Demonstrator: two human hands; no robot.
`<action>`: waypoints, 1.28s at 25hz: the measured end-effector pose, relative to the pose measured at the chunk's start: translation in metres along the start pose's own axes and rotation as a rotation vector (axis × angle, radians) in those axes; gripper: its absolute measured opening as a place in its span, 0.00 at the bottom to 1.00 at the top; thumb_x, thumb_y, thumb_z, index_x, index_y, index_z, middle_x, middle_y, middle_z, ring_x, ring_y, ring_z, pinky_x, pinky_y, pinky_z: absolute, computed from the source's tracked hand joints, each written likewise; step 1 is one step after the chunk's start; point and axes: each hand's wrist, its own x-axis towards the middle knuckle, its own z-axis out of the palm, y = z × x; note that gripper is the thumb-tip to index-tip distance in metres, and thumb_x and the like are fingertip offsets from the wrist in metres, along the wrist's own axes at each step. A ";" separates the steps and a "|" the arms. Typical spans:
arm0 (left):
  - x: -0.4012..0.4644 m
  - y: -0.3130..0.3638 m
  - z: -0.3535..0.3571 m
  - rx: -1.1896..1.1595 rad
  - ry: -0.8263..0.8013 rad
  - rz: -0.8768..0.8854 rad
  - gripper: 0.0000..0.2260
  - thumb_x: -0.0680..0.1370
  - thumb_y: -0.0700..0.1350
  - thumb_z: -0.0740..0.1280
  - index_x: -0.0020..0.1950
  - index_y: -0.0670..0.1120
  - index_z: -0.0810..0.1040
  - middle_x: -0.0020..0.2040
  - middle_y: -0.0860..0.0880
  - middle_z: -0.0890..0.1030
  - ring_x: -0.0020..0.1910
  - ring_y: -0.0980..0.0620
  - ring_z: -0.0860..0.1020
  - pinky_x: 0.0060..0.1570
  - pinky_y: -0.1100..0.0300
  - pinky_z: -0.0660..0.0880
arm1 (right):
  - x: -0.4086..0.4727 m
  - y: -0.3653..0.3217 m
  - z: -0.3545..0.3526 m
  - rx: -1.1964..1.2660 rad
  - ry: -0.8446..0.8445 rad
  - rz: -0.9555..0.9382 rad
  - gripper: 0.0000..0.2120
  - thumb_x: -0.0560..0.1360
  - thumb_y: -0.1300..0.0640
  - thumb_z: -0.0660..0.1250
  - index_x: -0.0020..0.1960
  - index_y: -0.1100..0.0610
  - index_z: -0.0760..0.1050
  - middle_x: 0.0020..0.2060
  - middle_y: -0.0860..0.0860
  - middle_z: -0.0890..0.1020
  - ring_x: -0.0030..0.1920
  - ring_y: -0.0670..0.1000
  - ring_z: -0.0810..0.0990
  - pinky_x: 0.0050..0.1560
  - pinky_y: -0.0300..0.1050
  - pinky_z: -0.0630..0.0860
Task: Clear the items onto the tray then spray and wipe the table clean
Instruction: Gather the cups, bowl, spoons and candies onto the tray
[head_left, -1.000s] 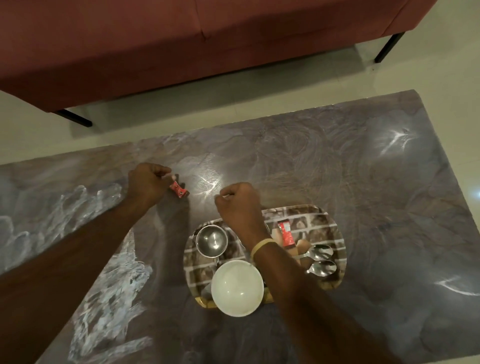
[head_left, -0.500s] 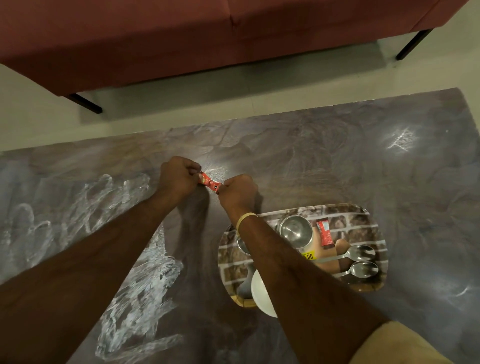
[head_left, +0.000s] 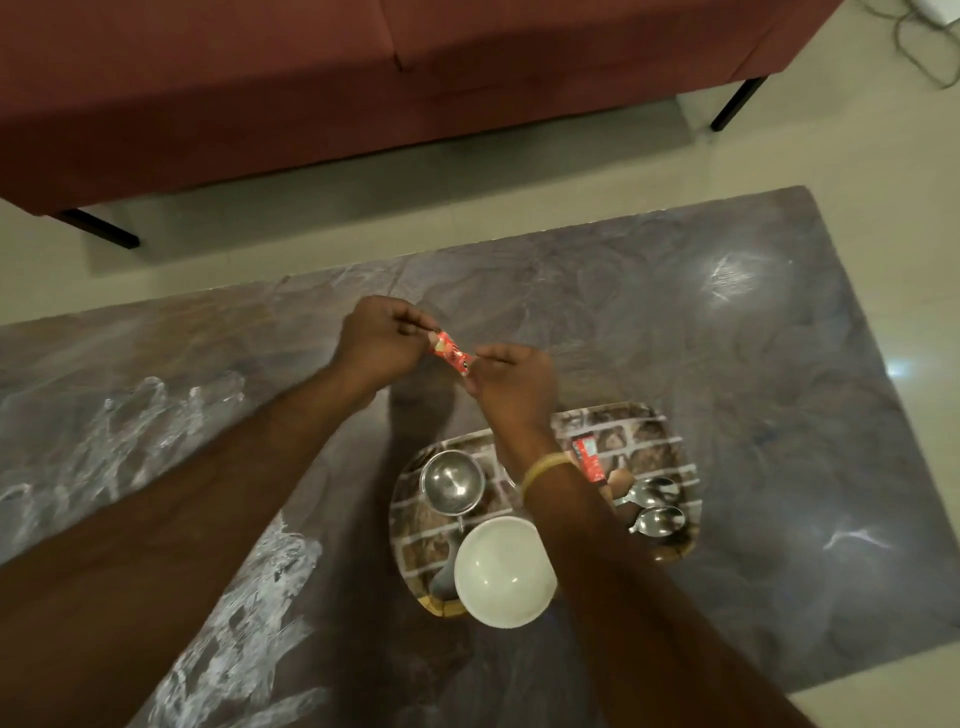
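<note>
Above a marbled bench (head_left: 675, 322), both hands pinch one small red sachet (head_left: 451, 354), the left hand (head_left: 376, 345) at its far end, the right hand (head_left: 511, 387) at its near end. The tray (head_left: 670, 431) already carries a steel cup (head_left: 452, 480), white bowl (head_left: 503, 571), two spoons (head_left: 652, 506) and another sachet (head_left: 588, 457). Clearing looks nearly finished; white smears (head_left: 228, 613) on the left await spray and wiping.

I am pinching a small red sachet (head_left: 451, 355) between my left hand (head_left: 375, 340) and my right hand (head_left: 511, 387), above the grey marble table (head_left: 753, 364). A patterned tray (head_left: 644, 421) is sitting near me, carrying a steel cup (head_left: 452, 481), a white bowl (head_left: 504, 571), two spoons (head_left: 652, 504) and another red sachet (head_left: 588, 458); white smears (head_left: 244, 613) are streaking the tabletop on my left
</note>
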 end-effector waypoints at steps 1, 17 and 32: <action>-0.006 0.015 0.017 0.019 -0.040 0.044 0.08 0.69 0.34 0.72 0.40 0.47 0.83 0.37 0.49 0.84 0.39 0.53 0.82 0.44 0.59 0.79 | -0.006 0.002 -0.024 0.041 0.017 -0.001 0.03 0.66 0.61 0.74 0.37 0.54 0.84 0.30 0.49 0.84 0.31 0.46 0.81 0.34 0.42 0.78; -0.047 0.058 0.190 0.469 -0.449 0.311 0.10 0.70 0.32 0.69 0.41 0.47 0.75 0.35 0.54 0.76 0.36 0.57 0.77 0.35 0.62 0.75 | -0.006 0.086 -0.177 -0.235 0.168 0.164 0.11 0.68 0.66 0.69 0.34 0.51 0.80 0.32 0.51 0.84 0.32 0.53 0.84 0.32 0.54 0.83; -0.050 0.056 0.205 0.662 -0.355 0.361 0.08 0.73 0.38 0.67 0.37 0.49 0.72 0.39 0.46 0.79 0.37 0.47 0.78 0.40 0.48 0.80 | 0.008 0.097 -0.164 -0.650 0.211 -0.020 0.04 0.73 0.59 0.68 0.43 0.56 0.83 0.36 0.49 0.84 0.37 0.48 0.84 0.38 0.46 0.83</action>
